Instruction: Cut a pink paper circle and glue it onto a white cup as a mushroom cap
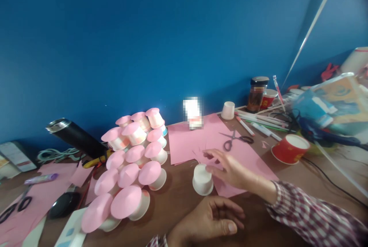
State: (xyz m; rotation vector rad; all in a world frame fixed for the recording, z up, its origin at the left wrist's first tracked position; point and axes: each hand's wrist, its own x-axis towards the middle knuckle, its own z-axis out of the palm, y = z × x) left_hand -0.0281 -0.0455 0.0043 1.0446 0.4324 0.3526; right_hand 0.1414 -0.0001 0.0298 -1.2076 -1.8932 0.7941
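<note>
White paper cup [202, 180], small, upside down: wide rim flat on the brown table [178, 197], narrower base up, so its long axis stands vertical. It sits just ahead of my left hand [208, 220] and under the fingertips of my right hand [230, 168]. Right hand spread open, fingers extended toward the cup's top edge; I cannot tell if they touch, nothing gripped. Left hand loosely curled, palm down on the table, holding nothing. Pink paper sheet [195, 139] lies under and beyond the right hand, scissors [237, 139] on it. Left of both hands, a stack of pink-capped cups [130, 166]. Red cup [290, 149] lies tipped, right of my right hand.
</note>
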